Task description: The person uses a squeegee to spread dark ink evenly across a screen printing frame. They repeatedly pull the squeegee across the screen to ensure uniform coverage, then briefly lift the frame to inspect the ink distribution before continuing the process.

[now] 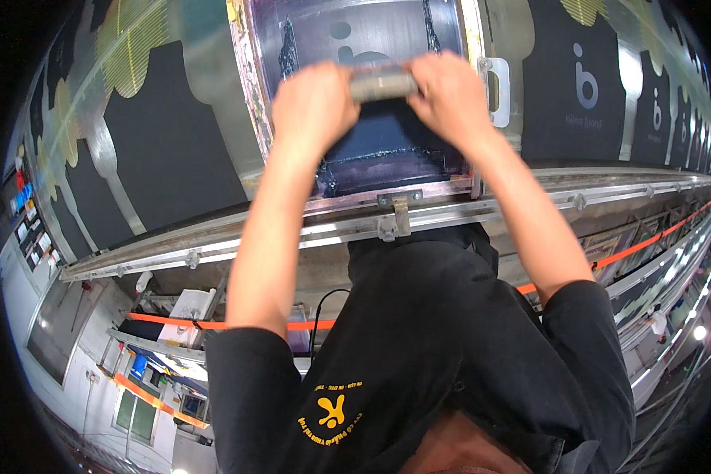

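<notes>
Both hands are closed around the ends of a squeegee that lies crosswise over a screen-printing frame. My left hand grips its left end and my right hand its right end. Below the hands, the screen mesh looks dark blue. A rounded logo shape shows through the mesh beyond the squeegee. Thick dark ink lies in a line along the near part of the screen, with more streaks near its sides. The squeegee's blade is hidden.
Black garment panels lie flat on the long table to the left. On the right, more panels carry a grey printed logo. A metal rail with a bracket runs along the near edge. An orange strap stretches behind me.
</notes>
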Motion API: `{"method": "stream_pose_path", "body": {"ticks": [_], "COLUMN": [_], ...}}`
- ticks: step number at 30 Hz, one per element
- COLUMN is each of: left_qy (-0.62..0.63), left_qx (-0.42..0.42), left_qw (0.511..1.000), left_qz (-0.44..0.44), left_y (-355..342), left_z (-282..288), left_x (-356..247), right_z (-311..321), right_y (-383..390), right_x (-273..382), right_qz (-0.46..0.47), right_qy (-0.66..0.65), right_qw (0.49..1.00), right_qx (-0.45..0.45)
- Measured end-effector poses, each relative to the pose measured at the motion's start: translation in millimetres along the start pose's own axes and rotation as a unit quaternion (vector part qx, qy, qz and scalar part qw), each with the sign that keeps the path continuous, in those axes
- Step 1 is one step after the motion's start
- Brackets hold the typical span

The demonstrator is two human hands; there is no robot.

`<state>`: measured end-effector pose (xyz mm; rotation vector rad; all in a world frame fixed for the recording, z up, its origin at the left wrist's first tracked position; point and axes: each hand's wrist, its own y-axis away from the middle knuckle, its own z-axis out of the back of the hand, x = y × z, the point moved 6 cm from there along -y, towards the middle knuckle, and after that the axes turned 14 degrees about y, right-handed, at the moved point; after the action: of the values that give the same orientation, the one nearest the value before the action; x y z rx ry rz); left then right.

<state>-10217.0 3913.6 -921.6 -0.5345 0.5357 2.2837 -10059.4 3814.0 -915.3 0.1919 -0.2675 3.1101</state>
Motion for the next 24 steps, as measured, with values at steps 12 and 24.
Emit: {"method": "stream_pose_path", "body": {"ticks": [12, 24], "left_qy": [0.083, 0.007], "left_qx": [0.158, 0.004], "left_qw": [0.984, 0.997], "left_qz": [-0.025, -0.076], "left_y": [44.1, -89.4], "left_z": [0.4, 62.6], "left_x": [-19.5, 12.9], "right_z": [47.8, -38.3], "right_y": [69.7, 77.6], "right_x": [-49.4, -132.5], "right_qz": [-0.238, -0.452], "right_qy": [-0.146, -0.212], "right_qw": [0.954, 0.861], "right_qx": [-0.11, -0.096]}}
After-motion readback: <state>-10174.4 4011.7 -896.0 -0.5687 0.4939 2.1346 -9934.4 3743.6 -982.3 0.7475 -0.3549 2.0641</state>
